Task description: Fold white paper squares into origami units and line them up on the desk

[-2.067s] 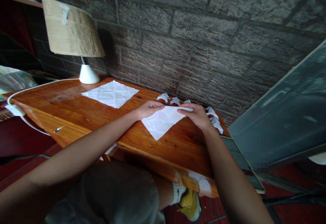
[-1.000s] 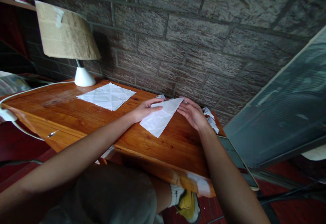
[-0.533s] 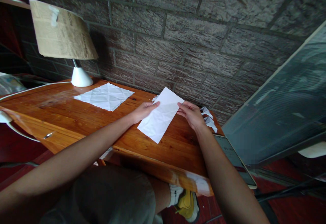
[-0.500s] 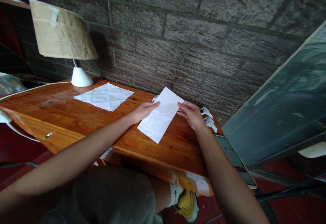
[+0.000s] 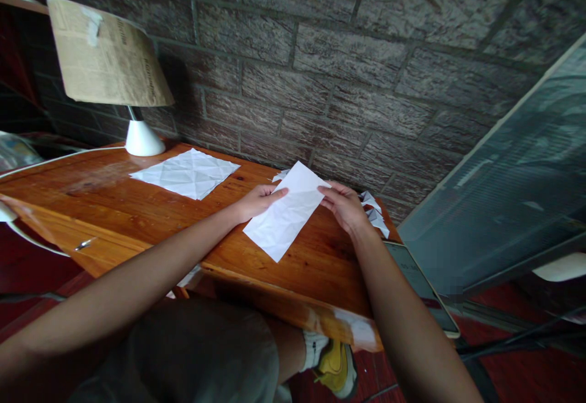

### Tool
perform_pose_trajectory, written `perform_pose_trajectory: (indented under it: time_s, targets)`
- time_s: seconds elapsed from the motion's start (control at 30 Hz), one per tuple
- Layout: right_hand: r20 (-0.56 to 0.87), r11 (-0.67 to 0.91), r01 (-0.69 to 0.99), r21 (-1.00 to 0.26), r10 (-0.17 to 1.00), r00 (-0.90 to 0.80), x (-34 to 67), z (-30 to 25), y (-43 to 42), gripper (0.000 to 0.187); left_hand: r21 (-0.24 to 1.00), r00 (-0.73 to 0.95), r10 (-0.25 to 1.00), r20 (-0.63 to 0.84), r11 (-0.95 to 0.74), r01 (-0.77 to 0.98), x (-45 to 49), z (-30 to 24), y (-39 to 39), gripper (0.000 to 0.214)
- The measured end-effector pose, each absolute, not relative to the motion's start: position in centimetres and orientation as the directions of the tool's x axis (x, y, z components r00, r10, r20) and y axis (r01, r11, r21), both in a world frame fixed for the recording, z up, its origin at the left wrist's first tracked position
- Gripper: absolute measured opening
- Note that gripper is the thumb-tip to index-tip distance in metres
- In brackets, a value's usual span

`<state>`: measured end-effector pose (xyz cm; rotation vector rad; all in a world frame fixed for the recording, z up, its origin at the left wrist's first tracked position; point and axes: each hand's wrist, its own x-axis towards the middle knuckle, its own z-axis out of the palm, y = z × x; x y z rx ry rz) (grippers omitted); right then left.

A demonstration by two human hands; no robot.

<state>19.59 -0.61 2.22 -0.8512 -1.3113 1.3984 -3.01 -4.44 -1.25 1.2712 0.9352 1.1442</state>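
Observation:
Between my hands is a white rectangular sheet of paper (image 5: 286,217), faintly creased and tilted above the wooden table. My left hand (image 5: 262,201) grips its left long edge, thumb on top and fingers hidden beneath. At the upper right edge, my right hand (image 5: 342,203) pinches the paper between thumb and fingers. Creased white sheets (image 5: 190,174) lie flat on the table to the left. Folded paper pieces (image 5: 376,215) sit just beyond my right hand, and another bit of folded paper (image 5: 280,175) shows partly behind the held sheet.
A lamp (image 5: 145,139) with a paper-covered shade stands at the table's back left, its white cord trailing left. The wooden table (image 5: 293,281) backs onto a brick wall (image 5: 293,85). A tablet-like device (image 5: 423,290) lies at the right edge, beside a grey translucent panel (image 5: 494,189).
The held paper has shifted slightly down and left at its near end. Both hands keep their grip in nearly the same place, and the view has moved a little.

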Motion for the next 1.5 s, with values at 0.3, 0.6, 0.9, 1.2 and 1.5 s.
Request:
perform_pose_trajectory:
  time_s: [0.3, 0.6, 0.9, 1.2, 1.5]
  targets:
    - [0.085, 0.035, -0.164, -0.986, 0.949, -0.305, 19.58, 1.69, -0.19, 0.044, 0.988, 0.151, 0.977, 0.151, -0.142, -0.063, -3.2, -1.36, -4.43, 0.055]
    - [0.056, 0.013, -0.13, -0.991, 0.941, -0.334, 19.62, 1.79, -0.31, 0.029, 0.983, 0.196, 0.963, 0.185, -0.183, -0.032, -3.48, -1.77, -4.12, 0.055]
    - [0.039, -0.016, -0.164, -0.986, 0.945, -0.324, 19.92, 1.82, -0.11, 0.023, 0.983, 0.172, 0.968, 0.181, -0.179, -0.024, -3.19, -1.35, -4.33, 0.06]
    - [0.023, -0.046, -0.215, -0.975, 0.951, -0.308, 20.04, 1.98, -0.07, 0.03, 0.974, 0.194, 0.955, 0.225, -0.219, -0.052, -3.47, -1.76, -3.96, 0.058]
    - [0.059, 0.001, -0.178, -0.984, 0.946, -0.319, 19.98, 1.69, -0.03, 0.029, 0.976, 0.172, 0.962, 0.211, -0.215, 0.009, -3.31, -1.42, -4.33, 0.051]
